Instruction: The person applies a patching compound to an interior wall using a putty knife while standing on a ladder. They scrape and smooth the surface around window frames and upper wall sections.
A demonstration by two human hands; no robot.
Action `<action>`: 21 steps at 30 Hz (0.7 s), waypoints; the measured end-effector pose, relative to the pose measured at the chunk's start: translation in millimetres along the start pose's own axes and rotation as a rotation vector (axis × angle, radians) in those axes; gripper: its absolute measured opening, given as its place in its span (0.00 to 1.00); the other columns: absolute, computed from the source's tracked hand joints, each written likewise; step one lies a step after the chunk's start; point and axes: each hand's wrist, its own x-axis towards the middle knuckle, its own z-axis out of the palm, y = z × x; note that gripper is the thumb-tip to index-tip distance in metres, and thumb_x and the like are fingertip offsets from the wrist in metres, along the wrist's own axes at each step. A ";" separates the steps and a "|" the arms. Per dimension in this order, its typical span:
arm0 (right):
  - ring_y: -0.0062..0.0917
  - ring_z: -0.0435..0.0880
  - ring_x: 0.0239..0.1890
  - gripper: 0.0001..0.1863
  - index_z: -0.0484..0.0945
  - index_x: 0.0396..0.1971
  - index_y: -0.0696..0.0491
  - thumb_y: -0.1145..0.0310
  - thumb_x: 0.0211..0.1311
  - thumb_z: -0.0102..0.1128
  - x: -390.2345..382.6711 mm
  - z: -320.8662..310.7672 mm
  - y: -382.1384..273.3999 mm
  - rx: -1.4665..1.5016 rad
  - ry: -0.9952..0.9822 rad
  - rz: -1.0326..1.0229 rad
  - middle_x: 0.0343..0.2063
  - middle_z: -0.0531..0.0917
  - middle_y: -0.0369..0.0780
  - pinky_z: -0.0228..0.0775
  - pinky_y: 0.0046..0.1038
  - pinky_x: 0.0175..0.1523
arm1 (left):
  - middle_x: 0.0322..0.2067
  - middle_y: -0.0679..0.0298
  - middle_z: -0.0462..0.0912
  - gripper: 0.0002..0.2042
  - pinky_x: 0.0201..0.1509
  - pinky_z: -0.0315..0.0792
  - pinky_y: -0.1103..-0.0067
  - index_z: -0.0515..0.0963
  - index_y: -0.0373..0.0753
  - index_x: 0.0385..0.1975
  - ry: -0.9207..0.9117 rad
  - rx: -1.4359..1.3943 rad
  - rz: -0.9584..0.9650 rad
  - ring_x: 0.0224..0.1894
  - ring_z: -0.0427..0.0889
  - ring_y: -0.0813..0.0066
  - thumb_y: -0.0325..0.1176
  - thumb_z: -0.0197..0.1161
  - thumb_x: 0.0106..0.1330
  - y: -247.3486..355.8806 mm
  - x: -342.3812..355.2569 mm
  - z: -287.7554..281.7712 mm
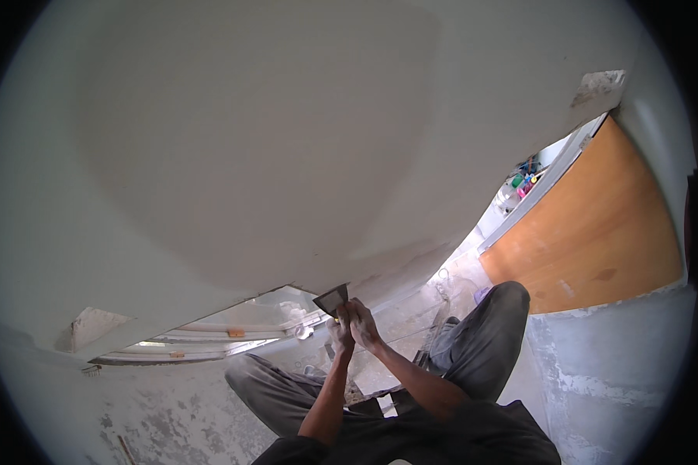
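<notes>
A putty knife [331, 300] with a wide, flat blade is gripped in front of me, its blade raised toward a large grey plastered surface [271, 155]. My left hand [340, 335] is closed around its handle. Pressed alongside, my right hand [363, 324] is also closed at the handle, just right of the left one. The fingers of both hands partly hide the handle. Whether the blade touches the plaster, I cannot tell. A darker, damp-looking area covers much of the plaster's middle.
My bent knees [496, 318] stand on both sides of my forearms. An orange-brown door panel [597, 225] is at the right, beside a gap showing colourful items [525, 182]. A window [248, 325] lies at lower left. Rough patches [97, 325] mark the plaster's corners.
</notes>
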 end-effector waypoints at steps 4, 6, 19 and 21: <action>0.21 0.65 0.26 0.10 0.63 0.22 0.55 0.70 0.63 0.43 -0.9 -0.2 3.3 0.054 0.015 0.045 0.21 0.66 0.35 0.59 0.22 0.33 | 0.11 0.71 0.67 0.25 0.17 0.57 0.79 0.70 0.32 0.16 0.009 0.053 0.041 0.18 0.62 0.85 0.51 0.48 0.65 -13.7 0.9 -0.9; 0.20 0.65 0.25 0.10 0.62 0.21 0.54 0.70 0.64 0.43 1.2 -9.4 21.7 0.099 0.024 0.064 0.21 0.66 0.34 0.59 0.23 0.32 | 0.12 0.70 0.68 0.26 0.18 0.58 0.78 0.70 0.32 0.17 0.068 -0.011 0.023 0.18 0.62 0.84 0.51 0.47 0.65 -2.6 -1.4 19.0; 0.33 0.68 0.26 0.13 0.68 0.21 0.58 0.68 0.62 0.43 0.5 -2.9 -2.2 -0.173 0.083 -0.076 0.21 0.69 0.44 0.60 0.33 0.33 | 0.12 0.68 0.72 0.25 0.19 0.61 0.78 0.74 0.32 0.19 0.010 -0.015 -0.034 0.18 0.68 0.83 0.51 0.50 0.63 -3.9 2.2 8.3; 0.34 0.69 0.26 0.13 0.68 0.21 0.59 0.67 0.62 0.43 0.3 0.6 -7.2 -0.135 0.099 -0.045 0.21 0.69 0.45 0.60 0.34 0.33 | 0.12 0.68 0.72 0.24 0.19 0.62 0.78 0.74 0.31 0.19 0.013 -0.104 0.045 0.18 0.68 0.83 0.51 0.51 0.63 -10.6 5.2 8.7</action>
